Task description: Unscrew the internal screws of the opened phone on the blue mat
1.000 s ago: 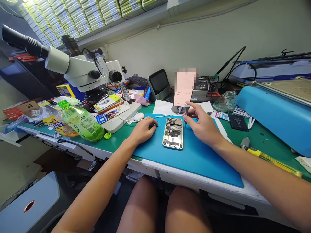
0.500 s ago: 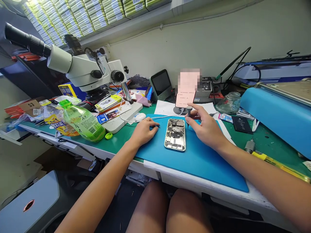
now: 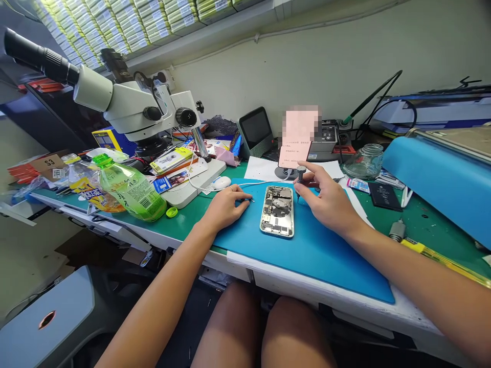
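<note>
An opened smartphone [image 3: 276, 212] lies face up on the blue work mat [image 3: 322, 255], its inner boards and metal parts bare. To its right, my right hand [image 3: 326, 197] is closed on a small grey screwdriver [image 3: 301, 176], held nearly upright with the tip pointing down beside the phone's upper right edge. On the other side my left hand [image 3: 226, 207] rests on the mat, fingers pinched together. From them sticks out the dark end of a thin pointed tool [image 3: 251, 199]; most of it is hidden, so its kind is unclear.
Behind the mat a phone with a lit screen [image 3: 294, 145] stands on a holder. A microscope [image 3: 134, 112] and drink bottles [image 3: 128, 191] crowd the left. At right are a glass jar [image 3: 364, 162], a black flat part [image 3: 384, 196] and a blue machine [image 3: 437, 174].
The view has shifted very slightly. Both hands keep their places beside the opened phone, and the screwdriver stays upright in my right hand.
</note>
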The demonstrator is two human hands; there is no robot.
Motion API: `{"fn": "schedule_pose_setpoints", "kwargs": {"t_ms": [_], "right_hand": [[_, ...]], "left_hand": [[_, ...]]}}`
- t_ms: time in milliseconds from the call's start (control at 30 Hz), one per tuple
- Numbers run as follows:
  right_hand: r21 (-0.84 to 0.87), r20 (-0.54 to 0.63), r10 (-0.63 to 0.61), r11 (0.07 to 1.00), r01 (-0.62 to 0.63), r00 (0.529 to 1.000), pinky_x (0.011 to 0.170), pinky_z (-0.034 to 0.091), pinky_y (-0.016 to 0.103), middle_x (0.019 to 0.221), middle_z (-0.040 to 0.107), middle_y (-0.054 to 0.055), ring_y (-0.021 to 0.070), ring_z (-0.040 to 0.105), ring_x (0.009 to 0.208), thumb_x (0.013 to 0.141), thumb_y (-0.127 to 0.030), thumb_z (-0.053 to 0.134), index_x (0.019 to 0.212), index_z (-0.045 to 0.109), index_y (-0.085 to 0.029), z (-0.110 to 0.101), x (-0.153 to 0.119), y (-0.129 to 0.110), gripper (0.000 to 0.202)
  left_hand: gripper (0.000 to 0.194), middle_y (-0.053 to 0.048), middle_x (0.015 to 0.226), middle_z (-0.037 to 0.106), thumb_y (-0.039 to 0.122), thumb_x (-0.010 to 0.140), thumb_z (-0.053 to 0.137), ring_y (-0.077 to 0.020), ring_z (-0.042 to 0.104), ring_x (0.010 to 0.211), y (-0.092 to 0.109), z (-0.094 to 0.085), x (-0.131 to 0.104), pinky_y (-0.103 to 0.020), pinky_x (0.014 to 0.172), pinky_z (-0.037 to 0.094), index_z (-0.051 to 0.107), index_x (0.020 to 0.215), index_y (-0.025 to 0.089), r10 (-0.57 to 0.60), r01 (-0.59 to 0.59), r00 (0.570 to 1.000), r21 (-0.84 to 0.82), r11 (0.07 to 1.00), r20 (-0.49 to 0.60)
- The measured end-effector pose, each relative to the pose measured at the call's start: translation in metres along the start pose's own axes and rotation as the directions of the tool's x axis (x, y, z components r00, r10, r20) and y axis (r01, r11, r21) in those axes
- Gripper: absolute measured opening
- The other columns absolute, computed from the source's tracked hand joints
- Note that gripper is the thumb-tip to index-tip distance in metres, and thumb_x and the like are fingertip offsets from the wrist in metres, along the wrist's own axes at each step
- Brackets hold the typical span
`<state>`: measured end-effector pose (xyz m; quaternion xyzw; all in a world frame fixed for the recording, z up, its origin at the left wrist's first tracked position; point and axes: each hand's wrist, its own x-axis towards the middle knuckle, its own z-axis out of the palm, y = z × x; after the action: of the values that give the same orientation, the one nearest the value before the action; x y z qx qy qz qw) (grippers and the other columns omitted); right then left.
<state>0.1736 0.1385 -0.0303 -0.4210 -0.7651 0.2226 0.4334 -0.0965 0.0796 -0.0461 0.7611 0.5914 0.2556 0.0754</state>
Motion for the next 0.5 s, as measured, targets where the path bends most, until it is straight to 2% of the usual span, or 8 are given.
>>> {"fn": "schedule_pose_setpoints", "kwargs": {"t_ms": [300,500], "right_hand": [[0.014,0.001,-0.023,1.0,0.023,1.0,0.1,0.058,0.054,0.109,0.075,0.01,0.0317,0.072,0.104,0.096,-0.039,0.062,0.149,0.059,-0.026,0.002,0.0,0.0,0.055],[0.019,0.0,-0.04,0.999,0.04,0.999,0.099,0.059,0.053,0.109,0.075,0.01,0.0304,0.072,0.102,0.095,-0.037,0.062,0.149,0.059,-0.026,0.001,-0.001,-0.001,0.055]], "left_hand": [[0.021,-0.006,0.111,0.073,0.036,0.104,0.069,-0.0201,0.071,0.097,-0.004,0.001,0.012,-0.041,0.09,0.061,0.071,0.109,0.016,-0.04,0.043,0.997,-0.033,0.999,0.07],[0.02,-0.005,0.107,0.073,0.036,0.104,0.07,-0.0196,0.07,0.095,0.0,-0.001,0.011,-0.041,0.089,0.06,0.071,0.105,0.016,-0.073,0.078,0.995,-0.072,0.994,0.061]]}}
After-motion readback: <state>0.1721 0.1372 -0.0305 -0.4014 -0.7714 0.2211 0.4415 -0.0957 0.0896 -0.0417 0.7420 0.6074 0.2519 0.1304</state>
